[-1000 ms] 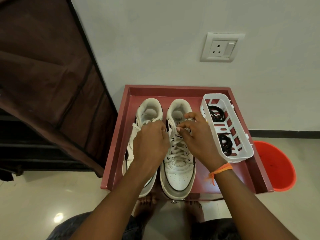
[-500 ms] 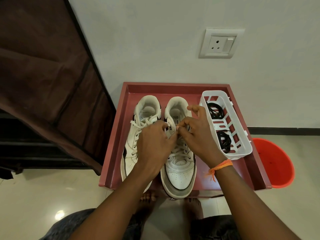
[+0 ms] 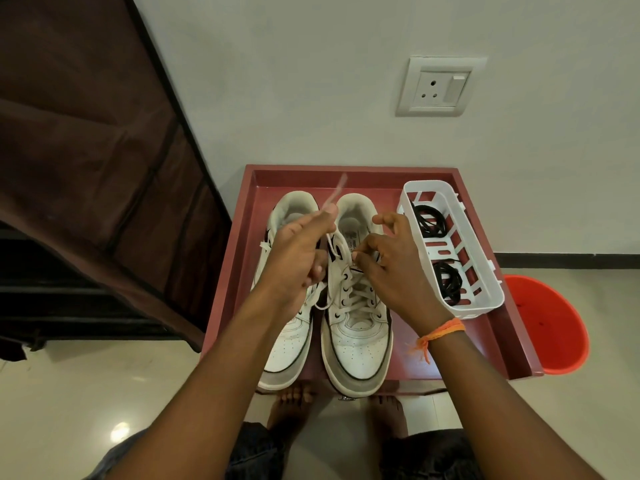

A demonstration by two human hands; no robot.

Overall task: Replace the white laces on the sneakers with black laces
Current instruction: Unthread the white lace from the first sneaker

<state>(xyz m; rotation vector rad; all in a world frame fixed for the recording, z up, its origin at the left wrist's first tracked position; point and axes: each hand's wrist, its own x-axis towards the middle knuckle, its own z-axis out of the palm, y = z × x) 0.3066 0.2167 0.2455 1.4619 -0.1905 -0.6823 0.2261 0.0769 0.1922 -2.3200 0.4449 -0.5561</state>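
Your left hand point(image 3: 298, 251) pinches the white lace point(image 3: 341, 252), lifted; your right hand point(image 3: 391, 268) pinches it at the right sneaker point(image 3: 356, 299) on the tray point(image 3: 502, 327). A hard tug could snag an eyelet or shift the shoe.

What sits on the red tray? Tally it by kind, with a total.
White sneakers: 2, one and the other
White basket: 1
Black lace bundles in the basket: 2, one and the other
Total: 5 on the red tray
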